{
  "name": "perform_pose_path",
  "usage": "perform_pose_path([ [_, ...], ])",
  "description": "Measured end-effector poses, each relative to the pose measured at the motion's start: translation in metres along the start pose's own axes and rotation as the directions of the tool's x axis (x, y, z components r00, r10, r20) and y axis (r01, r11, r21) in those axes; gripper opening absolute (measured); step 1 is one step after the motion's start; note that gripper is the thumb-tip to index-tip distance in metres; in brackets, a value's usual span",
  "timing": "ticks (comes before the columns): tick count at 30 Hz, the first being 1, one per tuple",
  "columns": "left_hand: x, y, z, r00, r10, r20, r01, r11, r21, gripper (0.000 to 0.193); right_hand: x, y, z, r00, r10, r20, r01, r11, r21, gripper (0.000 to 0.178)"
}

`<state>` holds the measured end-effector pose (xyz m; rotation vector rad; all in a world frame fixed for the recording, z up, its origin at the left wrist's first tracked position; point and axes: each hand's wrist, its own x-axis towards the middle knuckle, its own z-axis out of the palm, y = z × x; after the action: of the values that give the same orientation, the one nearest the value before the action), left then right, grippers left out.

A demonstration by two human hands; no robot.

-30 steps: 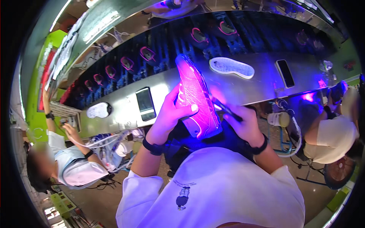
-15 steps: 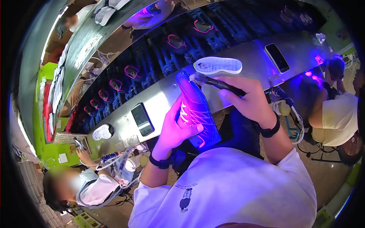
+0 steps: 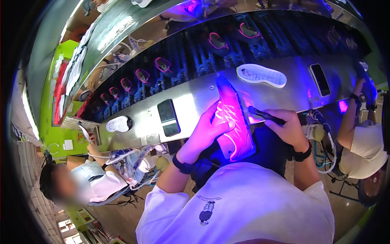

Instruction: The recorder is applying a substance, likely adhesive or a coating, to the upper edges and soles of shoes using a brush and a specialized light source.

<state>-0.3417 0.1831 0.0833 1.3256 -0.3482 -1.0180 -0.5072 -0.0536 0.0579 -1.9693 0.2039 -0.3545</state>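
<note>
My left hand (image 3: pixel 210 132) grips a shoe upper (image 3: pixel 236 118) with white lacing, its thumb lying over the laces. Purple-pink light falls on the shoe, which points its toe away from me. My right hand (image 3: pixel 287 128) is closed round the dark handle of a brush (image 3: pixel 266 115). The brush's tip is at the right side of the shoe; whether it touches cannot be made out. Beyond the shoe, on the metal bench (image 3: pixel 199 97), lies a loose white shoe sole (image 3: pixel 261 76).
One phone (image 3: pixel 168 118) lies left on the bench, another phone (image 3: pixel 319 80) right. A second sole (image 3: pixel 118 124) is further left. Behind runs a dark conveyor (image 3: pixel 187 57) carrying several shoe uppers. Co-workers sit on the left (image 3: pixel 93 183) and right (image 3: pixel 359 142).
My right hand has drawn the brush from the shoe's toe back along its right side. The shoe stays in my left hand. The view has shifted, so the bench things appear further right.
</note>
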Motion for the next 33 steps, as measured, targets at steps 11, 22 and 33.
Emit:
perform_pose_path([
  [11, 0.163, 0.070, -0.154, 0.968, -0.039, -0.249, 0.190, 0.762, 0.619, 0.043, 0.022, 0.105, -0.001, 0.880, 0.471, -0.058, -0.361, 0.744, 0.562, 0.038],
  [22, 0.329, 0.064, -0.223, 0.836, -0.140, -0.530, 0.547, 0.283, 0.788, 0.038, 0.014, 0.113, 0.011, 0.858, 0.491, -0.149, -0.352, 0.775, 0.526, 0.044],
  [33, 0.402, 0.063, -0.119, 0.942, 0.308, -0.132, 0.190, -0.165, 0.968, 0.052, 0.013, 0.123, 0.012, 0.879, 0.431, -0.201, -0.273, 0.804, 0.528, 0.043],
])
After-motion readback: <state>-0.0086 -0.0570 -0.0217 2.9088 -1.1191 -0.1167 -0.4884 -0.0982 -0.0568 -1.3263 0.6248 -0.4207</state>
